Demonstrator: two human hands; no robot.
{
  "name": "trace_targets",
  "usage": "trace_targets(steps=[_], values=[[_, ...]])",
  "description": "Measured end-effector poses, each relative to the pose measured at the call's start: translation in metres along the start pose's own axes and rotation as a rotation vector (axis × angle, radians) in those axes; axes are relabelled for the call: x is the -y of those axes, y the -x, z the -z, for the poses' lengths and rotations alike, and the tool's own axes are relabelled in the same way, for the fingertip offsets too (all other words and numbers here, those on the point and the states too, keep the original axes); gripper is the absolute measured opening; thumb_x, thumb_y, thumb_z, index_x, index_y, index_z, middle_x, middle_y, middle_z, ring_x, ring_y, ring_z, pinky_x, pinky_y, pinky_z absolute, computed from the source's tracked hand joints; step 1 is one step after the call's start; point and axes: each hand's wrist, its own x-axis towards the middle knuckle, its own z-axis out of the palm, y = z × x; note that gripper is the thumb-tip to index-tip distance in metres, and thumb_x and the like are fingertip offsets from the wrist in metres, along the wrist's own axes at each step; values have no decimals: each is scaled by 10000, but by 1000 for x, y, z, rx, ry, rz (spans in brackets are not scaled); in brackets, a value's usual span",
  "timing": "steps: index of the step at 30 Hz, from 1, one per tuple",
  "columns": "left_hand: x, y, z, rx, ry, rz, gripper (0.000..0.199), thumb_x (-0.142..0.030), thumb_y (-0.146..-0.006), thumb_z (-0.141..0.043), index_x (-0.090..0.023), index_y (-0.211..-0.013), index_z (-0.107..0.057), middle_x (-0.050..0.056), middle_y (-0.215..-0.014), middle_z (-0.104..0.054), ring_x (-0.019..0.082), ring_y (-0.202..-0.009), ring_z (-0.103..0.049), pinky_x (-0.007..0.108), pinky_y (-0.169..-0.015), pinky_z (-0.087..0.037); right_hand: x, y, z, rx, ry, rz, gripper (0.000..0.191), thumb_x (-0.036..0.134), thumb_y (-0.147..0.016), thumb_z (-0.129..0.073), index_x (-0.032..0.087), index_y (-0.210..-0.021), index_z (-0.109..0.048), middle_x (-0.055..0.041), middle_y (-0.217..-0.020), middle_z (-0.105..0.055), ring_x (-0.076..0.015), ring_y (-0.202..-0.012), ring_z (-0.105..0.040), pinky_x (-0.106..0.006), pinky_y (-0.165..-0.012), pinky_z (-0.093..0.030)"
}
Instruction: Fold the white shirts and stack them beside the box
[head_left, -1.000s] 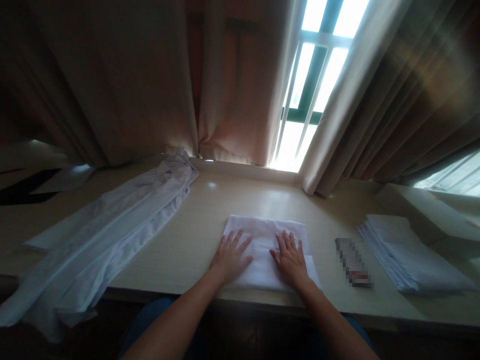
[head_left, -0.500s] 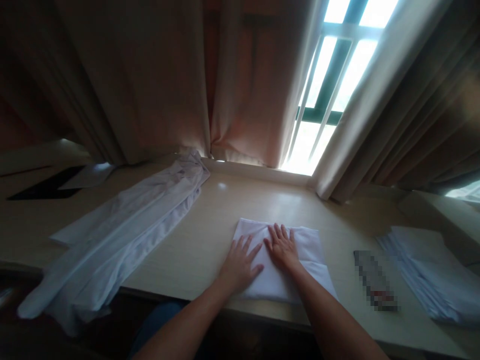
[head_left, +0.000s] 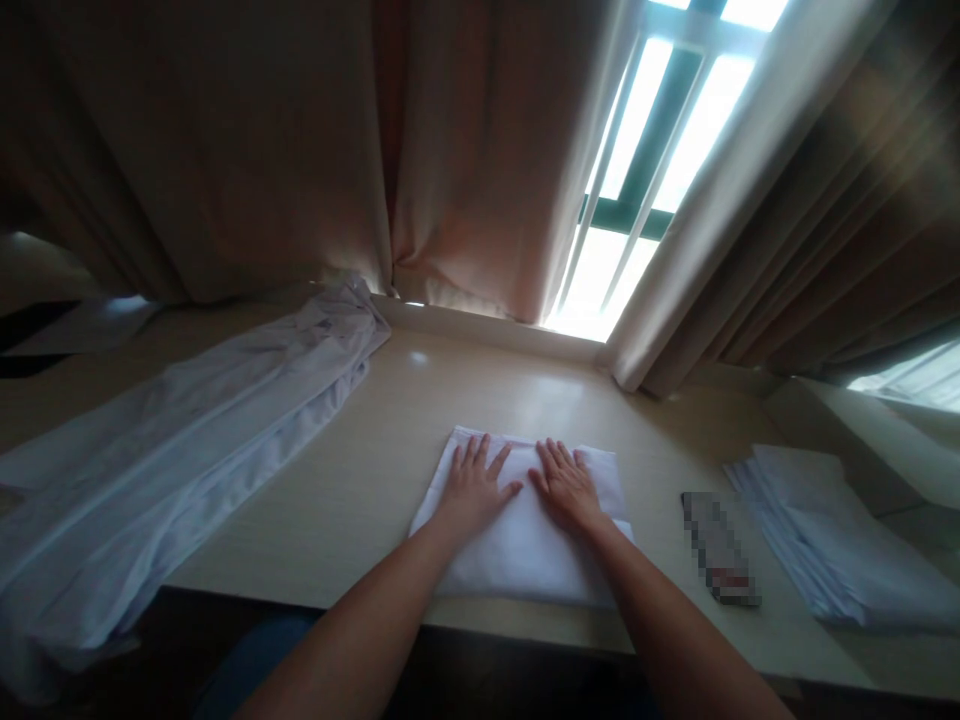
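A white cloth folded into a flat rectangle (head_left: 525,570) lies on the table near its front edge. Flat on its upper left part rests my left hand (head_left: 474,488), fingers spread. My right hand (head_left: 566,488) lies on the upper right part, palm down with the fingers stretched out. Neither hand grips anything; both touch the cloth's top. The palms and forearms cover some of the cloth's middle and sides.
A long rumpled white cloth (head_left: 202,420) stretches across the left of the table (head_left: 322,520) and hangs over the front edge. To the right lie a pixelated oblong object (head_left: 720,550) and a stack of folded white cloths (head_left: 840,540). Curtains (head_left: 480,180) and a window stand behind.
My left hand has slid forward towards the folded cloth's far edge. The right hand stays on the cloth, nearly in place. The whole view has shifted slightly to the right.
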Motion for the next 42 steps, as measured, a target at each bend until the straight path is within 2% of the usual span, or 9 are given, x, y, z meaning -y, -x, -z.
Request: trace_targets(steps=[3, 7, 12, 17, 22, 28, 32, 37, 42], values=[[1, 3, -2, -4, -9, -2, 798, -734, -817, -298, -314, -1491, -221, 65, -1575, -187, 315, -1448, -84, 535, -1146, -11, -35, 3, -2, 1, 2, -153, 672, 568, -964, -127, 181, -1511, -177, -69, -1568, -170, -203, -1441, -116, -396, -1152, -42], [1, 1, 3, 24, -7, -6, 764, -703, -837, -314, -318, -1490, -217, 65, -1575, -182, 315, -1448, -87, 545, -1143, -21, -57, 5, 0, 7, 17, -197, 653, 547, -970, -104, 192, -1516, -147, -57, -1574, -149, -195, -1445, -92, -391, -1156, -36], [-10, 13, 29, -12, -17, -59, 732, -678, -838, -372, -304, -1463, -308, 72, -1572, -195, 312, -1449, -85, 558, -1145, -27, -33, 32, 16, -87, 74, -170, 701, 596, -950, -170, 184, -1516, -147, -80, -1580, -96, -242, -1450, -27, -490, -1147, -13], [-31, 60, 42, 23, 38, -379, 747, -754, -784, -375, -415, -1445, -291, 16, -1584, -145, 347, -1446, -54, 634, -1114, -23, -5, 98, 6, -94, 64, -29, 743, 713, -863, -320, 335, -1494, -220, -22, -1587, -41, -326, -1442, 14, -572, -1120, -30], [-34, 86, 29, 138, 46, -306, 754, -771, -774, -358, -425, -1441, -290, 42, -1575, -180, 364, -1440, -84, 648, -1102, -35, -23, 129, -9, -1, 9, -218, 685, 666, -900, -263, 336, -1498, -200, -25, -1583, -98, -295, -1443, -76, -553, -1121, -97], [-36, 93, 31, 155, 19, -301, 776, -779, -771, -346, -411, -1450, -269, 42, -1582, -133, 364, -1442, -66, 649, -1098, -11, -40, 144, -13, -131, -6, -413, 692, 586, -918, -258, 165, -1461, -342, -116, -1534, -265, -282, -1416, -210, -472, -1128, -163], [-39, 101, 31, 180, 27, -312, 774, -769, -779, -351, -405, -1456, -254, 44, -1585, -111, 371, -1441, -58, 654, -1095, -6, -46, 141, -3, -271, -106, -529, 703, 522, -885, -356, 64, -1418, -383, -203, -1383, -469, -287, -1268, -453, -376, -1026, -349], [-42, 107, 30, 200, 13, -317, 764, -756, -798, -334, -389, -1462, -248, 49, -1588, -84, 377, -1440, -30, 651, -1092, 39, -67, 122, 21, -74, -431, -689, 648, 543, -762, -551, 48, -1176, -606, -210, -1086, -659, -305, -1021, -622, -326, -810, -461], [-43, 109, 32, 202, 47, -304, 784, -783, -788, -286, -396, -1467, -227, 41, -1590, -65, 367, -1442, 16, 645, -1094, 55, -76, 115, 34, 7, -787, -746, 494, 517, -699, -651, 55, -869, -700, -143, -744, -687, -282, -743, -658, -282, -567, -434]])
